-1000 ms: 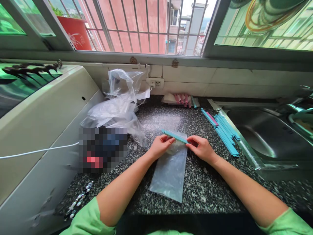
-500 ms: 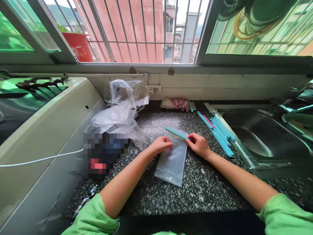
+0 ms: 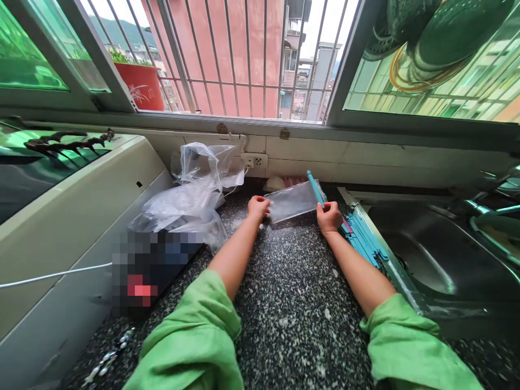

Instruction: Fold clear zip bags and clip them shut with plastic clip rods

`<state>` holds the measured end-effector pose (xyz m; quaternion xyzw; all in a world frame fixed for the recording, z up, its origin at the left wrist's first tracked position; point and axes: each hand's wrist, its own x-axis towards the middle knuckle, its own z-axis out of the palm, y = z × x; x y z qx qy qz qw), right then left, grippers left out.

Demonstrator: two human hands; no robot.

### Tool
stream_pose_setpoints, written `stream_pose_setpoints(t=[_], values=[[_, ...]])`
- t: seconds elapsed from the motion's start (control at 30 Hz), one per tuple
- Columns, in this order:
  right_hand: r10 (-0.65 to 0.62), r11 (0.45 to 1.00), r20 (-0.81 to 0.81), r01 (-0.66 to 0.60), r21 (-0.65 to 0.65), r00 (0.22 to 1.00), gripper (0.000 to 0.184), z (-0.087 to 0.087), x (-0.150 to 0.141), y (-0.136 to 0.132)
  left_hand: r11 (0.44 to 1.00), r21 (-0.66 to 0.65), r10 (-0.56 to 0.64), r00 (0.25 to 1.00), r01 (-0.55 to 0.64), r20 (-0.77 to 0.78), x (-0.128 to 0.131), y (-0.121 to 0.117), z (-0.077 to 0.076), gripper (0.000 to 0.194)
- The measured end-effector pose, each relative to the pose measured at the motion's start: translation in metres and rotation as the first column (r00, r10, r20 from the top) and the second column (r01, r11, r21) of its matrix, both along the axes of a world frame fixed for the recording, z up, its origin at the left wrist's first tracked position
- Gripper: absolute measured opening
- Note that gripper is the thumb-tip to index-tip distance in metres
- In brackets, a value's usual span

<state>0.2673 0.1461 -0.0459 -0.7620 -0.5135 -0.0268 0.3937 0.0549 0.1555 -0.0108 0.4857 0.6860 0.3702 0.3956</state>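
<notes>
Both my hands hold a small clear plastic bag (image 3: 291,201) lifted off the speckled dark countertop (image 3: 292,292), stretched sideways near the back wall. My left hand (image 3: 258,207) is closed on the bag's left end. My right hand (image 3: 329,216) is closed on the right end, where a blue sealing clip (image 3: 315,189) is clamped across the bag and stands almost upright.
Crumpled clear plastic bags (image 3: 190,195) lie at the back left beside a white appliance (image 3: 69,216). Several blue clips (image 3: 361,241) rest along the steel sink (image 3: 439,249) rim on the right. A wall socket (image 3: 254,160) and pink clips (image 3: 294,181) sit at the back.
The bag with its blue clip was lying flat under my hands; both hands have lifted it, turned it sideways and carried it toward the back wall.
</notes>
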Motion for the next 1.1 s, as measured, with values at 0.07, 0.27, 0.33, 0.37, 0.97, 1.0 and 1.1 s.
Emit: stream_pose_setpoints(t=[0.07,0.27,0.33,0.37,0.97,1.0,1.1], values=[[-0.061,0.998,-0.027,0.061,0.002,0.998,0.026,0.001,-0.001,0.013,0.991,0.087,0.102,0.995,-0.102,-0.005,0.015,0.012,-0.009,0.022],[-0.159,0.987,-0.084,0.158,-0.018,0.984,0.027,0.002,-0.001,0.043,0.931,0.297,0.239,0.97,-0.214,-0.049,0.043,0.033,-0.031,0.027],[-0.17,0.985,-0.092,0.167,-0.04,0.981,0.028,0.003,-0.002,0.051,0.913,0.347,0.256,0.964,-0.215,-0.076,0.045,0.04,-0.033,0.024],[-0.176,0.984,-0.094,0.171,-0.054,0.98,0.028,0.003,-0.003,0.055,0.906,0.366,0.261,0.961,-0.212,-0.091,0.046,0.044,-0.033,0.022],[-0.157,0.978,0.111,0.17,-0.119,0.981,0.039,0.006,-0.01,0.064,0.906,0.4,0.263,0.922,-0.136,-0.283,0.046,0.069,-0.037,0.021],[-0.123,0.983,0.145,0.141,-0.119,0.982,0.039,0.006,-0.012,0.063,0.91,0.396,0.253,0.918,-0.119,-0.305,0.045,0.064,-0.037,0.022],[0.028,0.99,0.255,0.008,-0.139,0.967,0.039,0.005,-0.019,0.056,0.926,0.376,0.193,0.901,-0.037,-0.389,0.043,0.047,-0.038,0.025]])
